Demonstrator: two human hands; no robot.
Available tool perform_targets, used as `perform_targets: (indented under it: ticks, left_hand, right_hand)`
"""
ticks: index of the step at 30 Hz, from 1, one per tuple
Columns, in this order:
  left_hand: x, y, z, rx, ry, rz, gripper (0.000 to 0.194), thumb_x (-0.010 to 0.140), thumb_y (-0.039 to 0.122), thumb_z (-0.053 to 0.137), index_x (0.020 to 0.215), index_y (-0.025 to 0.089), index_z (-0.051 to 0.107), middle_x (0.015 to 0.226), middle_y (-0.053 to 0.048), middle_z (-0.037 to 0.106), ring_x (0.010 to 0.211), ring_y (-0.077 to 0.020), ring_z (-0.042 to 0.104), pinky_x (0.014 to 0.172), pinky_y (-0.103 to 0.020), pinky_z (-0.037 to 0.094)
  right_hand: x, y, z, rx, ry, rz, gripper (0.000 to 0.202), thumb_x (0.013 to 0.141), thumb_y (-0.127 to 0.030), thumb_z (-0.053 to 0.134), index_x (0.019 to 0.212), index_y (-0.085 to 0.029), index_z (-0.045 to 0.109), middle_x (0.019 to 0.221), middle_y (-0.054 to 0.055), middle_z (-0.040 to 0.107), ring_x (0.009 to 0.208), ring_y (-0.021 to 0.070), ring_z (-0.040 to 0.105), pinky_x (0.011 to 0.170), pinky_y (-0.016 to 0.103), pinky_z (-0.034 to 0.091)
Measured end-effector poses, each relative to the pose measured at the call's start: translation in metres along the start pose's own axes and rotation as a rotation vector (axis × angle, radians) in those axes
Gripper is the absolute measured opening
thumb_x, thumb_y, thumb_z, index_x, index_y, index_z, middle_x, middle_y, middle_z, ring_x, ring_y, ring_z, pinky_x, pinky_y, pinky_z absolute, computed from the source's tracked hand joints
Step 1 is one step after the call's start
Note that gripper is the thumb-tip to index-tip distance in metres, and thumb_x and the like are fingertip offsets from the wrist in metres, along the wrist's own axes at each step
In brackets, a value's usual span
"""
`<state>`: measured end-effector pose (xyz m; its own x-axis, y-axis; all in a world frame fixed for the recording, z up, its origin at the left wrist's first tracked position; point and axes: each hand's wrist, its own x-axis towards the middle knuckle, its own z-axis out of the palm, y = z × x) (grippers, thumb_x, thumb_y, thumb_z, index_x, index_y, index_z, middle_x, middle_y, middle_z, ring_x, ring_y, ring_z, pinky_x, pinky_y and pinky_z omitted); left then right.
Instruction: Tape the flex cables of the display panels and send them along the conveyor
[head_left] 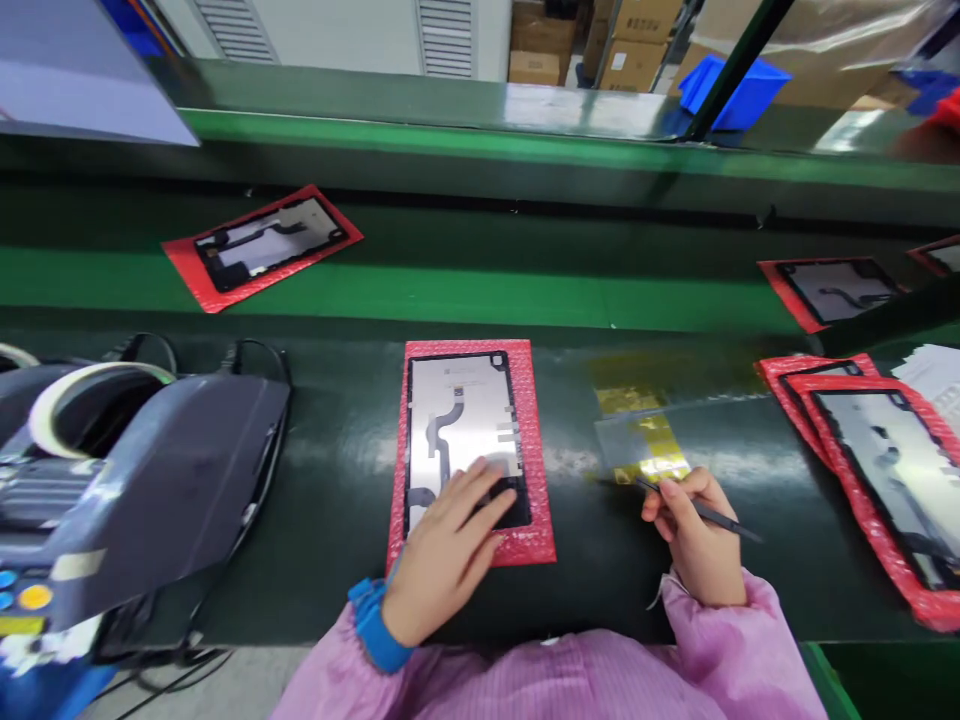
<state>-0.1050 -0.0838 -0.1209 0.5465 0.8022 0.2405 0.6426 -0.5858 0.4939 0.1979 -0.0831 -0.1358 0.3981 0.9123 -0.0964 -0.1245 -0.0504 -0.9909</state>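
A tablet screen panel [480, 410], its silvery back facing up with a grey flex cable on it, lies on a red bubble-wrap sheet [536, 460]. My left hand [451, 550] rests over the panel's lower part, fingers spread and holding nothing. In my right hand [697, 530] is a dark, thin tool [724, 520], pinched between thumb and fingers. Its tip is at the lower edge of a clear sheet with yellow film pieces [660, 445], which lies on the dark green bench to the right of the panel.
A grey tape machine [172, 470] with cables stands at the left. More panels on red wrap [892, 470] are stacked at the right. Another panel [270, 240] lies on the green strip behind. A dark post [739, 70] slants at the upper right, beside a blue bin [750, 92].
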Motion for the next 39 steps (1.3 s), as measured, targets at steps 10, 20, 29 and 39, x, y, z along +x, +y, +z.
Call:
perform_targets:
  ticks: [10,20,29,39]
  left_hand:
    - [-0.07,-0.011,0.005,0.096,0.045,-0.184,0.053,0.102,0.027,0.052,0.153,0.019,0.039,0.152,-0.018,0.053,0.148,-0.0315,0.043,0.115,-0.051,0.048]
    - [-0.073,-0.007,0.007,0.027,0.072,-0.192,0.045,0.105,0.032,0.049,0.147,0.016,0.043,0.145,-0.015,0.059,0.144,-0.0291,0.048,0.112,-0.046,0.052]
    - [-0.07,-0.006,0.007,0.008,0.096,-0.185,0.038,0.103,0.017,0.044,0.141,0.013,0.049,0.142,-0.014,0.063,0.143,-0.0267,0.05,0.112,-0.044,0.053]
    - [-0.067,-0.006,0.005,0.046,0.116,-0.162,0.034,0.102,0.016,0.045,0.135,0.01,0.053,0.138,-0.016,0.066,0.139,-0.0288,0.054,0.107,-0.045,0.056]
  right_hand:
    - [-0.082,0.015,0.086,-0.05,-0.339,0.031,0.03,0.093,-0.034,0.072,0.074,-0.024,0.052,0.062,-0.003,0.07,0.041,0.0102,0.055,0.04,0.021,0.044]
    - [-0.089,0.021,0.114,-0.19,-0.34,-0.015,0.024,0.092,-0.032,0.073,0.075,-0.024,0.058,0.067,-0.001,0.074,0.049,0.0132,0.065,0.044,0.023,0.052]
    - [-0.091,0.023,0.113,-0.293,-0.379,-0.002,0.024,0.094,-0.033,0.071,0.076,-0.024,0.058,0.069,0.0,0.074,0.053,0.0142,0.065,0.049,0.026,0.054]
    - [-0.088,0.021,0.114,-0.34,-0.387,-0.042,0.02,0.093,-0.026,0.071,0.077,-0.025,0.059,0.068,-0.003,0.074,0.052,0.0112,0.065,0.052,0.022,0.054]
